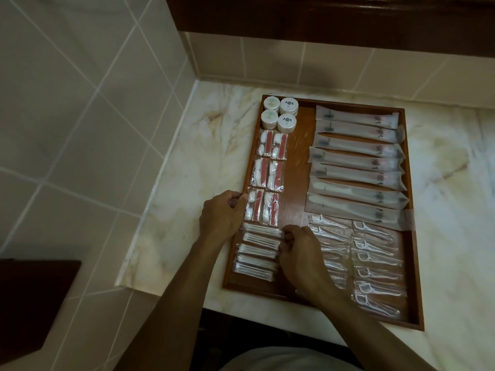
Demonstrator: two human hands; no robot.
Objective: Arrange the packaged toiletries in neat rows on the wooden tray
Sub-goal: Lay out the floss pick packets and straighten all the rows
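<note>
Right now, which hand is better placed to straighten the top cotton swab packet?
The right hand, probably: its curled fingers already touch the end of the top cotton swab packet. The left hand is at the tray edge, beside the vanity kits.

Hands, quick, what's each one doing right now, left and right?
Left hand: fingers curled at the tray's left rim, apparently gripping it beside the nail-file packets.
Right hand: fingers curled, pinching the end of a cotton-swab packet.
</note>
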